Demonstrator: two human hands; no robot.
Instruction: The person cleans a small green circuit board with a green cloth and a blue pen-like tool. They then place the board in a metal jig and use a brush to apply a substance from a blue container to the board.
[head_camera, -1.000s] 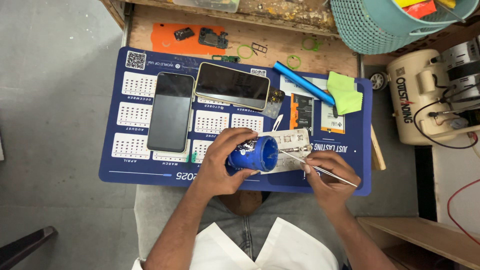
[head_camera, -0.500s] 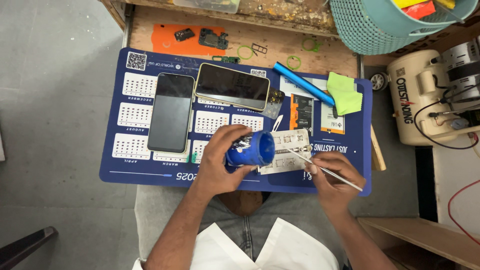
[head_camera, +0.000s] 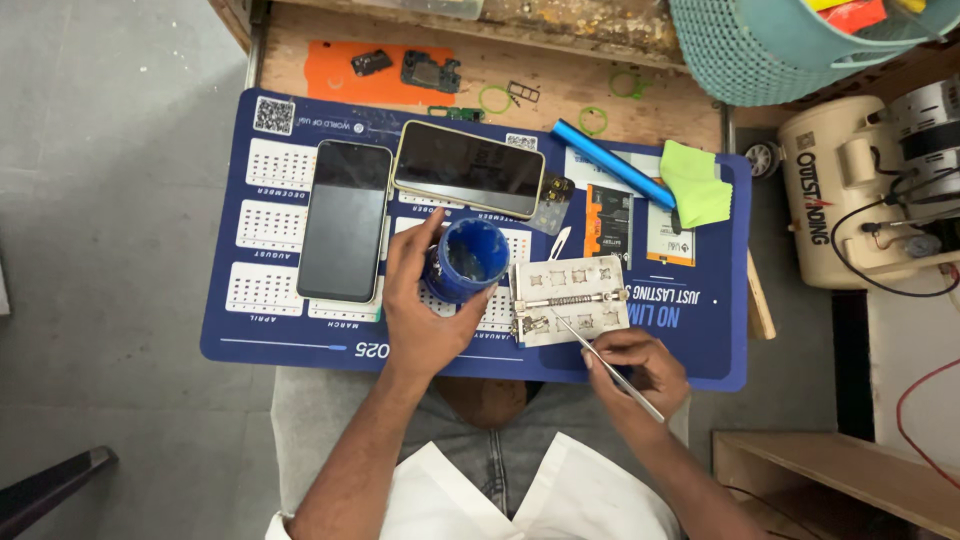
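Seen from above, a person sits at a blue work mat (head_camera: 300, 345). The left hand (head_camera: 425, 315) is wrapped around a small blue cup (head_camera: 467, 260) near the mat's centre, fingers clamped on its side, open mouth facing up. At 3 o'clock from the cup, just beside it, lies a white metal holding plate (head_camera: 570, 298) with square cut-outs. The right hand (head_camera: 630, 365), at 5 o'clock from the plate, pinches thin metal tweezers (head_camera: 600, 360), tips resting on the plate. At 10 o'clock from the cup lie two dark-screened phones (head_camera: 345, 232). A blue rod (head_camera: 612, 165) and a green cloth (head_camera: 697, 183) lie at 2 o'clock.
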